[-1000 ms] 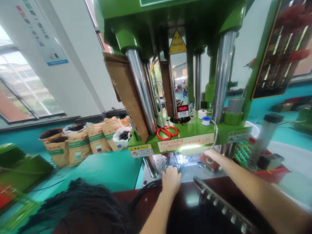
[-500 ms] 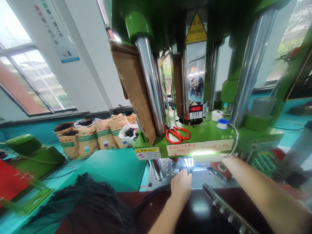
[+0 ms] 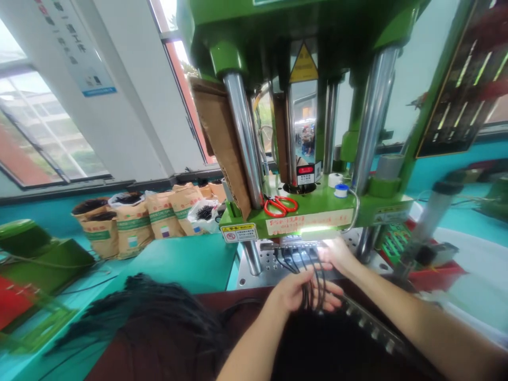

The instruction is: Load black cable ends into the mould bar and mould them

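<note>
Palm up, my left hand (image 3: 304, 291) cradles several thin black cables (image 3: 305, 301) between its thumb and loosely spread fingers. These cables run back to a metal mould strip (image 3: 293, 253) on the steel bed plate (image 3: 249, 278) of a green press. My right hand (image 3: 339, 256) is at the right end of that strip, beneath the press's bright lamp; glare washes out its fingertips. A long metal bar with studs (image 3: 373, 330) lies on the dark table in front, partly covered by my right forearm.
A heap of black cables (image 3: 159, 323) lies at the left front. Red-handled scissors (image 3: 280, 206) and a blue-white tape spool (image 3: 341, 190) sit on the green press ledge (image 3: 254, 217). Cardboard (image 3: 222, 143) leans by the left column. Paper sacks (image 3: 135, 227) stand behind.
My left hand has turned from a closed fist to palm up, the cables now across its fingers. My right hand, hidden before behind the press ledge, now shows. The view has swung right.
</note>
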Demonstrator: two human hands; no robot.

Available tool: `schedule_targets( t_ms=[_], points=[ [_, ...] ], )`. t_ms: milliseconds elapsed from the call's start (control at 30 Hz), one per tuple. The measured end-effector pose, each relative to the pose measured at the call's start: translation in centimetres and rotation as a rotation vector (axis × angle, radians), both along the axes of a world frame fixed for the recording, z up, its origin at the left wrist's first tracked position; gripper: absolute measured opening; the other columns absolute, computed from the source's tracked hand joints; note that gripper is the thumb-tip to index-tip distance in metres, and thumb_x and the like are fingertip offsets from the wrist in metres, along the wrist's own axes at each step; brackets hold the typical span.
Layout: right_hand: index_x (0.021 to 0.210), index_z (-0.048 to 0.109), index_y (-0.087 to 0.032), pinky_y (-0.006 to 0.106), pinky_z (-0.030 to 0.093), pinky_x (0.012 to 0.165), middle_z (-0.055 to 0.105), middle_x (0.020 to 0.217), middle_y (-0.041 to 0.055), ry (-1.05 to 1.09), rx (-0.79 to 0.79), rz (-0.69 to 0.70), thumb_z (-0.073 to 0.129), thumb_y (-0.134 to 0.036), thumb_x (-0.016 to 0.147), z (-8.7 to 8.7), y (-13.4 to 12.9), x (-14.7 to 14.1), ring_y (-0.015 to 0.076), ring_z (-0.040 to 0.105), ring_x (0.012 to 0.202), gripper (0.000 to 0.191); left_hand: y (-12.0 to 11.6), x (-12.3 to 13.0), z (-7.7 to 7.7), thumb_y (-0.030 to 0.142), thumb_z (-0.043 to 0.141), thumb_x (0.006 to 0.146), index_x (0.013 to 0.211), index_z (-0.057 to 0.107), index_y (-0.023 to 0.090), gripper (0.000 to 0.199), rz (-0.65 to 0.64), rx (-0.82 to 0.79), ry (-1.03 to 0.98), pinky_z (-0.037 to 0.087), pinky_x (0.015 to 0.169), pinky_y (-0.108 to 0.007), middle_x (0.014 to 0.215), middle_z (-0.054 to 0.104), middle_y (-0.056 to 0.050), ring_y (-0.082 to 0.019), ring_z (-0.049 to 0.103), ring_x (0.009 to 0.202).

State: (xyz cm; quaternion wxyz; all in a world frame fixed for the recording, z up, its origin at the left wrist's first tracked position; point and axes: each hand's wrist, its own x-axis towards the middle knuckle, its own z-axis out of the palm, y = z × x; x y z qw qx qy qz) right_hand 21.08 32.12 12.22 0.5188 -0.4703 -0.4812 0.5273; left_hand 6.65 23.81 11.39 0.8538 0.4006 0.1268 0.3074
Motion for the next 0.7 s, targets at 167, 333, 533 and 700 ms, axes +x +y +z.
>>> schedule_targets(
  t_ms=[167, 333, 533, 700],
  points=[
    [0.072, 0.052, -0.016, 0.015, 0.024, 0.027, 0.047, 0.041, -0.0061, -0.022, 0.039, -0.08, 0.049, -0.027, 0.076, 0.6, -3.9, 0.5, 0.0082, 0.044, 0.031, 0.011, -1.9, 1.0, 0.1, 0.033, 0.056, 0.074, 0.083, 0.057, 0.012, 0.023, 0.106, -0.103, -0.001, 0.028, 0.037, -0.018, 0.045, 0.045, 0.004, -0.006, 0.038, 0.033],
    [0.065, 0.05, -0.017, 0.016, 0.019, 0.026, 0.043, 0.038, -0.0064, 0.015, 0.01, -0.202, 0.052, -0.029, 0.068, 0.9, -5.1, 0.5, 0.0075, 0.038, 0.027, 0.012, -5.0, 0.5, 0.2, 0.03, 0.057, 0.073, 0.072, 0.056, 0.012, 0.018, -0.011, -0.174, 0.067, 0.015, 0.032, -0.016, 0.039, 0.034, 0.007, -0.003, 0.022, 0.029],
    [0.071, 0.052, -0.016, 0.015, 0.018, 0.027, 0.047, 0.038, -0.0036, 0.096, -0.061, -0.269, 0.051, -0.028, 0.066, 0.9, -6.5, 1.2, 0.0065, 0.034, 0.027, 0.013, -8.4, -0.6, -0.1, 0.038, 0.06, 0.069, 0.071, 0.061, 0.009, 0.029, -0.019, -0.008, 0.226, 0.019, 0.03, -0.021, 0.036, 0.046, 0.0, -0.008, 0.032, 0.025],
    [0.077, 0.052, -0.018, 0.016, 0.031, 0.032, 0.052, 0.045, -0.0017, 0.105, -0.094, -0.269, 0.05, -0.028, 0.069, 1.1, -7.9, 1.2, 0.0086, 0.044, 0.035, 0.014, -10.3, -0.1, 1.1, 0.046, 0.06, 0.065, 0.07, 0.065, 0.011, 0.036, -0.126, 0.167, 0.404, 0.023, 0.029, -0.024, 0.042, 0.051, -0.003, -0.011, 0.039, 0.03]
  ],
)
